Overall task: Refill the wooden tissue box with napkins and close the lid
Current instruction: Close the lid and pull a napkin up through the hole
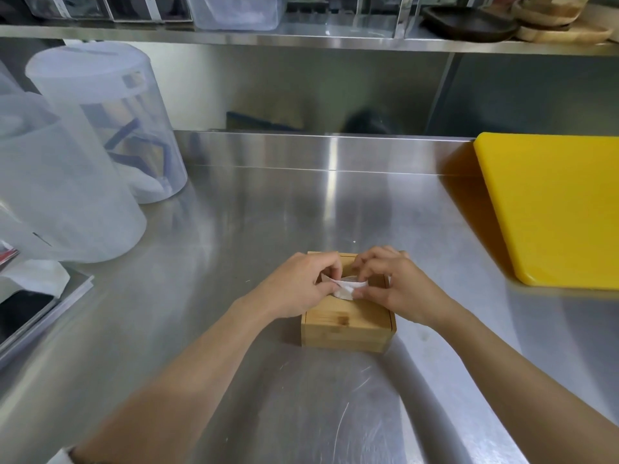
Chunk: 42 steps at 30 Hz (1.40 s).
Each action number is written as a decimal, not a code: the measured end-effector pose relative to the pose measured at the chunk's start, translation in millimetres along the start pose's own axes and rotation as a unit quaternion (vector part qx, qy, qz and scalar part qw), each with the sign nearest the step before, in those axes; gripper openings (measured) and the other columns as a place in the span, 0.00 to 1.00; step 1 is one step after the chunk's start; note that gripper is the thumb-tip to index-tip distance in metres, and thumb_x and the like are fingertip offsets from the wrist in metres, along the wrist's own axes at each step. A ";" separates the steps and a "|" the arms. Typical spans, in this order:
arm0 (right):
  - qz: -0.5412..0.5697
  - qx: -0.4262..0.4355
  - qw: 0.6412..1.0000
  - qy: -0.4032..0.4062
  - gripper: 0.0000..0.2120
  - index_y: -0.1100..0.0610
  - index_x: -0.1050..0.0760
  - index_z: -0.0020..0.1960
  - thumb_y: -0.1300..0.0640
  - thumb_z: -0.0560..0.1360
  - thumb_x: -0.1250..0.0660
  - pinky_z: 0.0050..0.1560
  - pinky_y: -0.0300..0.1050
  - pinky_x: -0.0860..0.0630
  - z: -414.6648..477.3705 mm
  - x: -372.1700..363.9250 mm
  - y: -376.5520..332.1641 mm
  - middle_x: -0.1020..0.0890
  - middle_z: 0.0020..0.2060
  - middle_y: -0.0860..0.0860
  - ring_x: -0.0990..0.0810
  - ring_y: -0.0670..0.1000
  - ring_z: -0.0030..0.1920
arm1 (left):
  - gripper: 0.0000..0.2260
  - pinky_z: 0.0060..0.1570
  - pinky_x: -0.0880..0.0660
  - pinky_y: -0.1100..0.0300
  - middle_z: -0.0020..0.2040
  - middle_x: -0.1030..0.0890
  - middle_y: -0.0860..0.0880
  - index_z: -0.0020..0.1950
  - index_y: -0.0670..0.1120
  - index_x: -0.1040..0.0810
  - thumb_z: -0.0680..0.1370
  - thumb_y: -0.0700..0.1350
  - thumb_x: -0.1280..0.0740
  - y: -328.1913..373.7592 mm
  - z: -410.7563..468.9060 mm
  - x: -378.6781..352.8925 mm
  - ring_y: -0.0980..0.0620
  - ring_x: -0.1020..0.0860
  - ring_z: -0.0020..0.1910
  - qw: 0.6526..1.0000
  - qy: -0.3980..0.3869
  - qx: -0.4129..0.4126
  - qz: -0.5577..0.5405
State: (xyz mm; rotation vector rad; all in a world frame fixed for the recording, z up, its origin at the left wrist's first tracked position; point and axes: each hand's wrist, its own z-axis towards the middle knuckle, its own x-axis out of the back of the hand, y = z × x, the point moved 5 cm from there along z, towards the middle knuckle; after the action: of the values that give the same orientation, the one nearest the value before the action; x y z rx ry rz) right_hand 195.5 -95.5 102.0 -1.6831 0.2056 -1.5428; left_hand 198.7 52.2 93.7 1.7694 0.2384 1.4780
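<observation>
While both hands, left (298, 284) and right (397, 286), pinched one napkin (345, 288) over one wooden box (345, 326) at lower centre, bare counter (268, 212) surrounded it.

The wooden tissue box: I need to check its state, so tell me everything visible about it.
The wooden tissue box is a small, square, light wood box with a darker knot on its near side. It sits flat on the steel counter. Its lid is on; the left hand and right hand rest on top, pinching a white napkin at the lid's opening.
</observation>
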 end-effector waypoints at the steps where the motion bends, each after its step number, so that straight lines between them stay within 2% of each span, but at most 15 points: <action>1: -0.004 0.012 1.000 0.003 0.05 0.59 0.21 0.39 0.58 0.68 0.27 0.57 0.42 0.42 -0.5 0.3 -2.1 0.26 0.46 0.38 0.32 0.41 0.52 | 0.08 0.33 0.34 0.59 0.37 0.22 0.48 0.39 0.52 0.30 0.74 0.43 0.33 -0.5 -0.3 0.1 0.53 0.30 0.32 1.000 -0.001 0.004 -0.002; 3: -0.014 0.037 0.999 0.001 0.04 0.58 0.21 0.39 0.58 0.69 0.27 0.56 0.41 0.43 -0.8 0.1 -6.1 0.25 0.46 0.36 0.31 0.42 0.53 | 0.07 0.33 0.34 0.58 0.38 0.21 0.48 0.40 0.52 0.29 0.75 0.43 0.34 -2.1 -1.1 1.5 0.55 0.32 0.31 1.000 -0.001 0.010 -0.011; 5: -0.020 0.050 0.998 -0.021 0.04 0.57 0.21 0.41 0.57 0.69 0.28 0.56 0.43 0.43 -0.5 -2.2 -8.6 0.23 0.44 0.39 0.30 0.43 0.52 | 0.07 0.30 0.36 0.64 0.40 0.21 0.49 0.40 0.53 0.28 0.74 0.43 0.33 -2.8 -3.3 3.7 0.58 0.33 0.29 1.000 0.003 0.008 -0.025; 9: -0.024 0.006 0.997 -0.079 0.03 0.51 0.23 0.43 0.53 0.71 0.30 0.55 0.42 0.37 2.9 -5.6 -3.4 0.22 0.41 0.47 0.30 0.50 0.51 | 0.06 0.28 0.36 0.67 0.42 0.21 0.52 0.40 0.53 0.27 0.74 0.44 0.32 -5.3 -8.9 7.2 0.61 0.33 0.23 0.998 0.016 0.001 -0.053; 11: -0.015 -0.013 0.997 -0.069 0.03 0.50 0.24 0.42 0.53 0.71 0.30 0.47 0.33 0.36 5.5 -3.1 -0.7 0.24 0.40 0.48 0.30 0.50 0.47 | 0.05 0.31 0.35 0.66 0.43 0.20 0.53 0.41 0.53 0.25 0.74 0.45 0.32 -8.4 -10.6 7.5 0.59 0.29 0.28 0.998 0.018 0.006 -0.059; 12: -0.009 -0.015 0.998 -0.059 0.03 0.52 0.23 0.42 0.54 0.71 0.30 0.42 0.30 0.36 6.8 -1.6 0.2 0.25 0.38 0.48 0.30 0.49 0.44 | 0.04 0.35 0.31 0.62 0.43 0.20 0.53 0.42 0.54 0.24 0.74 0.45 0.32 -10.0 -10.6 7.2 0.55 0.25 0.33 0.998 0.019 0.011 -0.063; 14: 0.010 -0.023 0.999 -0.047 0.03 0.56 0.22 0.43 0.56 0.71 0.30 0.37 0.29 0.34 7.9 -0.4 3.1 0.24 0.38 0.49 0.29 0.47 0.39 | 0.04 0.43 0.28 0.54 0.44 0.21 0.54 0.43 0.55 0.23 0.75 0.46 0.34 -11.7 -10.5 6.7 0.47 0.23 0.42 0.997 0.023 0.021 -0.069; 18: 0.081 -0.057 0.995 -0.024 0.04 0.55 0.24 0.40 0.58 0.72 0.31 0.33 0.33 0.34 1.9 -2.5 12.6 0.25 0.33 0.49 0.31 0.45 0.33 | 0.05 0.39 0.34 0.60 0.44 0.23 0.53 0.42 0.55 0.27 0.78 0.47 0.38 -10.5 -6.7 0.3 0.51 0.28 0.44 0.998 0.024 0.016 -0.054; 20: 0.099 -0.062 0.993 -0.028 0.05 0.54 0.25 0.38 0.58 0.72 0.31 0.32 0.32 0.34 -1.1 -1.9 16.2 0.26 0.32 0.48 0.32 0.43 0.31 | 0.05 0.38 0.38 0.61 0.40 0.25 0.56 0.43 0.54 0.29 0.79 0.47 0.40 -8.2 -4.2 -3.5 0.51 0.30 0.44 0.998 0.023 0.007 -0.050; 25: 0.042 -0.041 0.988 -0.143 0.06 0.54 0.28 0.42 0.57 0.72 0.31 0.37 0.31 0.34 -2.8 -1.5 13.8 0.26 0.38 0.47 0.31 0.43 0.37 | 0.10 0.31 0.41 0.62 0.29 0.30 0.60 0.39 0.58 0.33 0.79 0.48 0.41 -6.2 -0.9 -6.5 0.57 0.34 0.34 0.999 0.008 0.011 -0.052; 30: -0.057 -0.036 0.975 -0.210 0.15 0.48 0.38 0.35 0.59 0.74 0.34 0.33 0.33 0.35 11.9 -4.2 2.6 0.32 0.32 0.45 0.35 0.44 0.32 | 0.08 0.39 0.37 0.59 0.37 0.29 0.56 0.41 0.55 0.35 0.81 0.48 0.46 -4.3 5.2 -8.0 0.52 0.35 0.48 0.998 -0.041 0.027 -0.031; 32: -0.056 -0.036 0.973 -0.220 0.15 0.47 0.36 0.36 0.61 0.74 0.35 0.34 0.34 0.34 17.8 -2.9 -1.3 0.28 0.33 0.43 0.31 0.43 0.34 | 0.06 0.41 0.37 0.56 0.38 0.28 0.55 0.44 0.54 0.35 0.80 0.50 0.45 -4.8 6.2 -7.3 0.51 0.35 0.50 0.998 -0.055 0.029 -0.011; 35: 0.037 -0.064 0.983 -0.167 0.07 0.52 0.24 0.45 0.64 0.72 0.32 0.45 0.38 0.26 17.1 1.8 4.1 0.18 0.42 0.48 0.22 0.44 0.42 | 0.04 0.39 0.32 0.55 0.38 0.23 0.51 0.43 0.56 0.30 0.75 0.54 0.37 -8.4 5.7 -0.9 0.54 0.30 0.44 0.999 -0.044 0.018 -0.018; 39: 0.125 -0.078 0.985 -0.086 0.03 0.60 0.19 0.43 0.64 0.71 0.31 0.35 0.28 0.32 7.1 5.6 15.0 0.21 0.35 0.50 0.27 0.39 0.32 | 0.06 0.37 0.32 0.56 0.32 0.25 0.59 0.36 0.55 0.25 0.68 0.52 0.29 -14.9 7.2 2.9 0.59 0.28 0.33 0.995 -0.052 0.020 -0.086; 42: 0.163 -0.082 0.982 -0.053 0.04 0.65 0.20 0.44 0.64 0.72 0.32 0.34 0.27 0.33 1.9 3.1 18.3 0.23 0.34 0.48 0.28 0.37 0.32 | 0.08 0.38 0.33 0.56 0.33 0.24 0.54 0.37 0.46 0.23 0.70 0.50 0.29 -21.7 9.7 5.1 0.55 0.29 0.33 0.990 -0.019 0.018 -0.139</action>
State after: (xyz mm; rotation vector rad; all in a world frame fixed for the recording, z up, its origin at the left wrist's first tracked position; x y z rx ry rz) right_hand 205.2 -108.3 92.5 -1.7524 0.5386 -1.2154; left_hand 216.1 65.3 83.0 1.7118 0.4745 1.2466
